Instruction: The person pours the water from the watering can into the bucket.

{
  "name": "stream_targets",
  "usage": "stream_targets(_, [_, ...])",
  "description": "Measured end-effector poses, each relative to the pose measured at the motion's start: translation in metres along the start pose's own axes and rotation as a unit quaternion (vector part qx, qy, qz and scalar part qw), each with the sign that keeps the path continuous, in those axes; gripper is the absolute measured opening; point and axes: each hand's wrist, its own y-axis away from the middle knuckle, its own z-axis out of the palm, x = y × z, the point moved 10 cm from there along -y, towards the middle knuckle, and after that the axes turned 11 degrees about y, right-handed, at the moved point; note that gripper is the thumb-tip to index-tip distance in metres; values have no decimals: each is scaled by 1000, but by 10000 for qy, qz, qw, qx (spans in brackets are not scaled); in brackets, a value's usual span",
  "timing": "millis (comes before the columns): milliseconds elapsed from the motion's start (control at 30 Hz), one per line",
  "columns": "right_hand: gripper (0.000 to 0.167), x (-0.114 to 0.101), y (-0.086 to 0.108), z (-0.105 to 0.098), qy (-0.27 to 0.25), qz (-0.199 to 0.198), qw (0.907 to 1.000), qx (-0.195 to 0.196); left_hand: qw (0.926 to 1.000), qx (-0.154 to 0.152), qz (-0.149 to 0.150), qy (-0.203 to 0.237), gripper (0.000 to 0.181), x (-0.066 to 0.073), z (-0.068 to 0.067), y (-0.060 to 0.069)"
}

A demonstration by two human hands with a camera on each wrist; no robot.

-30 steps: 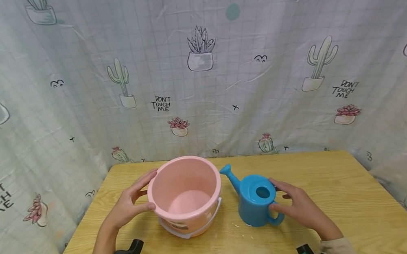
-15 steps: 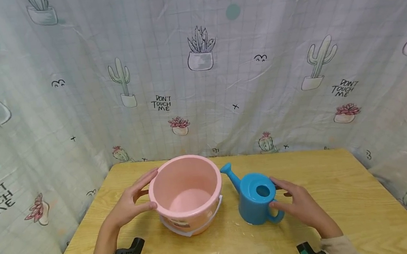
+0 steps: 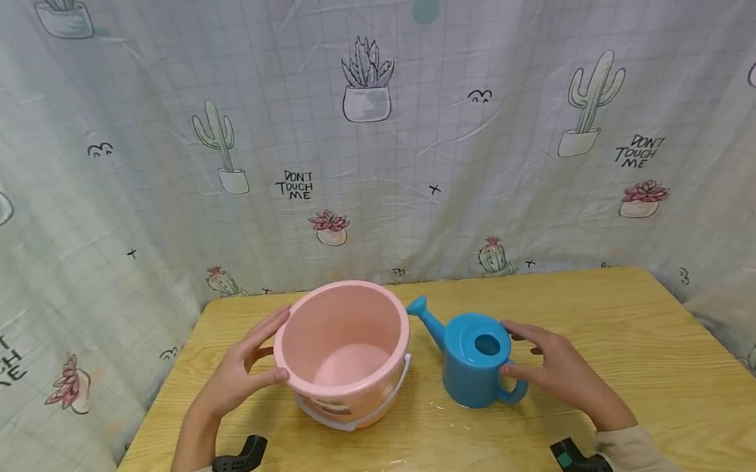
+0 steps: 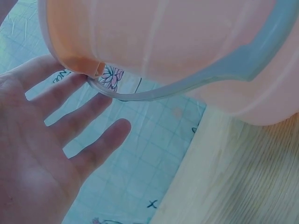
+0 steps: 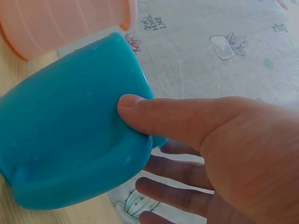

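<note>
A pink bucket [image 3: 350,337] with a pale handle [image 3: 394,401] stands upright on the table. My left hand [image 3: 231,383] touches the left side of its rim, thumb and fingers spread; in the left wrist view the fingers [image 4: 100,144] look nearly straight. To the bucket's right stands a blue watering can [image 3: 469,371], its spout pointing toward the bucket. My right hand [image 3: 555,367] touches its right side near the top. In the right wrist view the thumb [image 5: 159,114] lies against the can above its handle, and the other fingers extend loosely behind it.
Both things stand on a light wooden table [image 3: 598,321]. Behind and beside it hangs a pale curtain [image 3: 266,72] printed with cacti. A black wrist device [image 3: 242,458] shows on the left arm and another [image 3: 581,463] on the right.
The head view has shifted slightly, so the scene sits a little higher in the frame. Hands, bucket and watering can keep their places.
</note>
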Motion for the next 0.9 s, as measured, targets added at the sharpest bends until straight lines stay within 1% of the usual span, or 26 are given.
stream_targets(67, [71,3,-1,-1,8,45,10000,-25,10000,-17,-5,34,82,-1,1,-2])
stream_targets(167, [79,9,-3,0,-40,191,9998,-76,10000,-25,-13,38,82,-2,1,-2])
stream_targets(267, [88,16,-3,4,-171,395,9988,-231,10000,-28,-30,46,83,-1,2,-2])
stream_targets(367, [91,20,-2,7,-276,547,9974,-367,10000,3,-18,43,82,1,2,-2])
stream_targets(433, [89,21,-1,8,-302,577,9970,-408,10000,21,-26,41,82,2,1,-1])
stream_targets(533, [85,23,0,8,-250,586,9973,-363,10000,19,-49,12,82,1,2,0])
stream_targets(667, [78,27,1,9,-205,723,9964,-385,10000,-2,-83,12,81,-1,2,1])
stream_targets(767, [72,30,1,10,-276,840,9950,-472,9999,-23,-102,27,81,-2,2,0])
stream_targets(900, [63,30,-1,10,-378,862,9943,-498,9999,-1,-106,-2,81,-2,0,-1])
